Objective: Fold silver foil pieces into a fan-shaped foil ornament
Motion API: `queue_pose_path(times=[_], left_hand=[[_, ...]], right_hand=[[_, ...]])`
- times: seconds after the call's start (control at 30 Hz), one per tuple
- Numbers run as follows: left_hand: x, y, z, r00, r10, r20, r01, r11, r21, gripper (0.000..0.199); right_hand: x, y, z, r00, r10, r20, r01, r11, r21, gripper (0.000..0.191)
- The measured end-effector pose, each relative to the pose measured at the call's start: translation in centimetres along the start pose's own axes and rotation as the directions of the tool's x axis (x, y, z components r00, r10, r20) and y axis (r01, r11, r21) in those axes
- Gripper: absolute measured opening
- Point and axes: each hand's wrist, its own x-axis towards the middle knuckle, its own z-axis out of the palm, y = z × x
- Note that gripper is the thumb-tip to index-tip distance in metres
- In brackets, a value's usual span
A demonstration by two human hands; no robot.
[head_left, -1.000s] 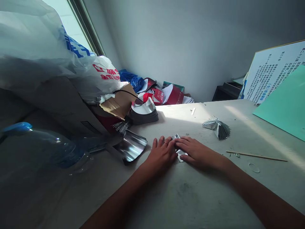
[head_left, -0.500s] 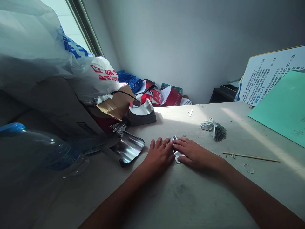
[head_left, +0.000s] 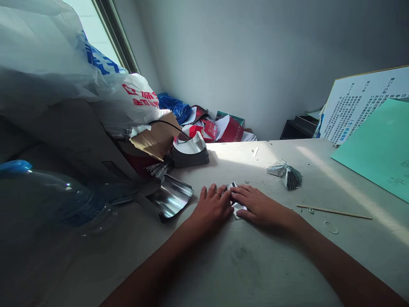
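Observation:
A small shiny silver foil sheet [head_left: 238,209] lies on the table under my fingertips, its far edge curled up. My left hand [head_left: 212,209] rests palm down, fingers spread, with a ring on one finger; its thumb and index finger touch the sheet's left side. From the right, my right hand [head_left: 255,204] lies with its fingers stretched across the sheet and the thumb at the near edge. Much of the sheet is hidden beneath both hands. Left of my hands sits a curved stack of silver sheets [head_left: 174,196].
Another curved stack [head_left: 190,153] stands behind, near a cardboard box and plastic bags [head_left: 131,102]. A fanned bundle of folded silver pieces [head_left: 287,175], a thin wooden stick [head_left: 335,212] and a rubber band [head_left: 331,227] lie right. A plastic bottle [head_left: 73,200] is at left, a green board [head_left: 380,149] at right.
Both hands stay almost in place on the foil sheet, with barely any finger movement. The whole view has shifted slightly.

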Motion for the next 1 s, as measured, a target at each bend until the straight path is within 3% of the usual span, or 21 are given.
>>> queue_pose_path(times=[0.67,1.0], left_hand=[[-0.19,0.29,-0.35,1.000,-0.008,-0.021,0.007,0.999,-0.047,0.042],[-0.19,0.30,-0.23,1.000,-0.013,-0.004,0.012,0.998,-0.065,0.045]], right_hand=[[-0.32,0.46,-0.51,0.999,-0.034,0.036,0.033,0.999,0.036,0.057],[-0.19,0.57,-0.28,0.998,-0.010,0.058,0.011,1.000,-0.002,0.065]])
